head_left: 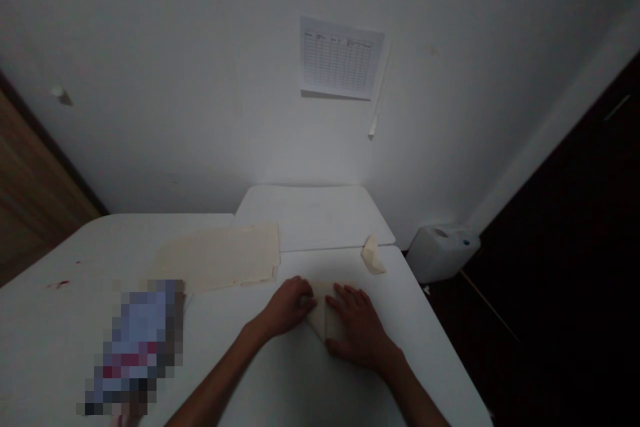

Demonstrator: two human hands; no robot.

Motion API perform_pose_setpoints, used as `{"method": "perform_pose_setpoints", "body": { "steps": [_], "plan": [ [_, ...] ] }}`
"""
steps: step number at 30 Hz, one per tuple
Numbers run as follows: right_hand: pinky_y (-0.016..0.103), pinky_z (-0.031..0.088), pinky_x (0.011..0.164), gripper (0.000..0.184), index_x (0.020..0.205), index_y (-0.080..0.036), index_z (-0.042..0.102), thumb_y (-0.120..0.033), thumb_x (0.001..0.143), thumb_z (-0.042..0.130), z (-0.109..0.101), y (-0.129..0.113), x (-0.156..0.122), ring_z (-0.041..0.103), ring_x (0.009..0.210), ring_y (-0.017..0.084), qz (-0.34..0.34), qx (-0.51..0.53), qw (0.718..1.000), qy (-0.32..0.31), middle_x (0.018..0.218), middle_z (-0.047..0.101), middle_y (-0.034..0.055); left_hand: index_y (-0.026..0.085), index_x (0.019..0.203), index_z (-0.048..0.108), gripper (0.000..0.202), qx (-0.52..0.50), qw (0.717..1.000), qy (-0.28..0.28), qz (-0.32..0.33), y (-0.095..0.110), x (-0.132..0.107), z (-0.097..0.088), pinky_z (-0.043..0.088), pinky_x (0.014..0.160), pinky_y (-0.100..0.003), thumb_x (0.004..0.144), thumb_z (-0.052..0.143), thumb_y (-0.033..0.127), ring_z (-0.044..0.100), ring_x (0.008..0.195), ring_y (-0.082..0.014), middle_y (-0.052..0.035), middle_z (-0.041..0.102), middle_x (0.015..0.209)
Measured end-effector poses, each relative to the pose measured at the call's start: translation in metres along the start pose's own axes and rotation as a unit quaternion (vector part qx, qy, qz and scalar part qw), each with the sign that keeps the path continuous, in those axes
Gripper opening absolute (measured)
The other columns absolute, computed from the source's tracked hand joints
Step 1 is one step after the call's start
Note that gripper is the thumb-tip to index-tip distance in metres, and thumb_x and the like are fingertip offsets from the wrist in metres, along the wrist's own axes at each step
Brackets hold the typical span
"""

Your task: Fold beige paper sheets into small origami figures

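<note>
A thin beige sheet [320, 325], folded with slanting edges that narrow toward me, lies on the white table in front of me. I cannot tell whether it is paper or pastry. At its left edge, my left hand [290, 305] is closed, with thumb and curled fingers pinching the sheet. My right hand [357, 327] lies flat on the sheet's right side, fingers spread and pressing down, hiding part of it. A small folded beige piece [373, 257] rests beyond my right hand. To the left, flat beige sheets [225, 253] lie in a stack.
A blurred-out blue and red item [137, 333] lies on the table [65, 327] at left. Behind the table, a printed chart [341, 59] hangs on the wall. A white plastic canister [440, 253] stands on the floor beyond the table's right edge.
</note>
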State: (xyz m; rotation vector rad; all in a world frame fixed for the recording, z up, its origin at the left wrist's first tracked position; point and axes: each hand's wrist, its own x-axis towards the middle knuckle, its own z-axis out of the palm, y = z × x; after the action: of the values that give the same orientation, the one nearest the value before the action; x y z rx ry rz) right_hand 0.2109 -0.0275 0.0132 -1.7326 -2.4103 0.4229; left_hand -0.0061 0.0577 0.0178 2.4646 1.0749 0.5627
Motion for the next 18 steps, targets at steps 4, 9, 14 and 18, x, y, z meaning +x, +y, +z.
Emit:
{"method": "perform_pose_setpoints", "body": {
  "steps": [4, 9, 14, 18],
  "plan": [
    [0.048, 0.004, 0.113, 0.084, 0.144, -0.030, 0.033, -0.057, 0.071, 0.063, 0.000, 0.000, 0.000, 0.014, 0.141, 0.031, -0.002, -0.002, 1.000, -0.001, 0.156, 0.018, 0.0034, 0.018, 0.077, 0.061, 0.007, 0.012, 1.000, 0.020, 0.007, 0.002, 0.000, 0.006, 0.044, 0.082, -0.035, 0.081, 0.056, 0.022, 0.056, 0.088, -0.0216, -0.0062, 0.062, 0.087],
    [0.047, 0.005, 0.114, 0.085, 0.144, -0.029, 0.032, -0.057, 0.070, 0.064, 0.004, 0.002, 0.000, 0.014, 0.141, 0.030, -0.007, 0.002, 1.000, 0.012, 0.156, 0.018, 0.0040, 0.018, 0.077, 0.062, 0.007, 0.013, 1.000, 0.020, -0.005, 0.003, -0.002, 0.010, 0.042, 0.084, -0.035, 0.080, 0.056, 0.019, 0.054, 0.091, -0.0222, -0.0064, 0.060, 0.090],
    [0.047, 0.005, 0.113, 0.083, 0.143, -0.027, 0.034, -0.053, 0.071, 0.064, 0.006, 0.003, 0.000, 0.015, 0.140, 0.030, -0.021, 0.008, 0.999, 0.029, 0.155, 0.020, 0.0062, 0.019, 0.078, 0.062, 0.007, 0.012, 1.000, 0.024, -0.007, 0.005, -0.002, 0.011, 0.041, 0.084, -0.035, 0.081, 0.056, 0.019, 0.053, 0.092, -0.0221, -0.0064, 0.059, 0.091],
    [0.046, 0.010, 0.113, 0.080, 0.141, -0.026, 0.037, -0.045, 0.068, 0.066, -0.001, -0.003, -0.002, 0.020, 0.138, 0.030, -0.039, 0.016, 0.997, 0.057, 0.153, 0.025, 0.0078, 0.019, 0.077, 0.060, 0.005, 0.016, 0.999, 0.041, -0.003, 0.006, -0.004, 0.012, 0.041, 0.081, -0.035, 0.081, 0.056, 0.019, 0.053, 0.089, -0.0221, -0.0061, 0.058, 0.089]
  ]
}}
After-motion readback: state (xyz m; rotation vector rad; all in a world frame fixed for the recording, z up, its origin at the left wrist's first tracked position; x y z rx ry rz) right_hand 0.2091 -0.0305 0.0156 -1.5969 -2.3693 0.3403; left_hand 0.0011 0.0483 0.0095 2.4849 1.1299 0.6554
